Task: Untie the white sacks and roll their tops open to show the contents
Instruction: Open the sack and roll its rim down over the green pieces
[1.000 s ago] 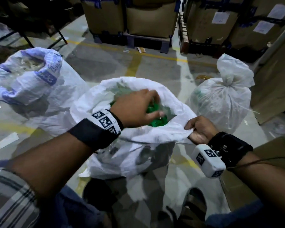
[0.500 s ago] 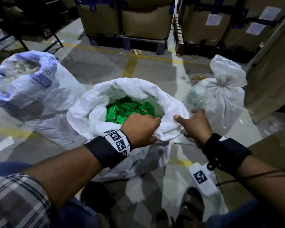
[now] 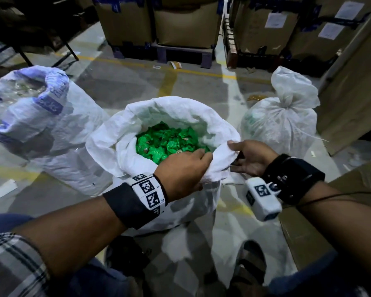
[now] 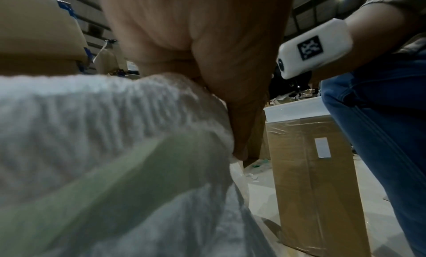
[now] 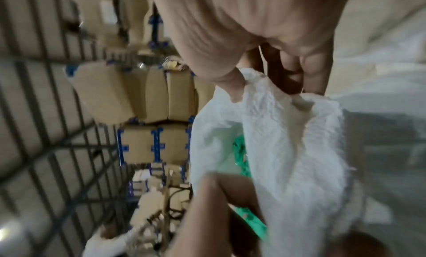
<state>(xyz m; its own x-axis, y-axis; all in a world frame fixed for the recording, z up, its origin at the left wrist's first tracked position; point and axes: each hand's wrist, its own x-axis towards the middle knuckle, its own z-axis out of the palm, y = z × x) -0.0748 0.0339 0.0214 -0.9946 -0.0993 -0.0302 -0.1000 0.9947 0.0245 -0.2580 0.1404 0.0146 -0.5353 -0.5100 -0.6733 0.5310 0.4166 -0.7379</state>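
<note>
1. Your left hand (image 3: pixel 183 171) grips the near rim of the middle white sack (image 3: pixel 120 146), fingers curled over the rolled edge.
2. Your right hand (image 3: pixel 252 157) pinches the same rim just beside it, thumb on top.
3. The sack stands open on the floor (image 3: pixel 191 82), green pieces (image 3: pixel 167 142) showing inside.
4. A tied sack (image 3: pixel 281 121) stands to its right, an opened blue-printed sack (image 3: pixel 41 116) to its left.

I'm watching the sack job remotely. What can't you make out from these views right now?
- Left hand: fingertips hidden in the middle sack's rolled rim, head view; the left wrist view is filled by palm and blurred cloth.
- Green contents: individual pieces too blurred to identify.
- Tied sack: contents hidden by its cloth.
- Left sack: cut off by the frame edge.
- Right hand: pinches the rim, lower fingers hidden behind it.
</note>
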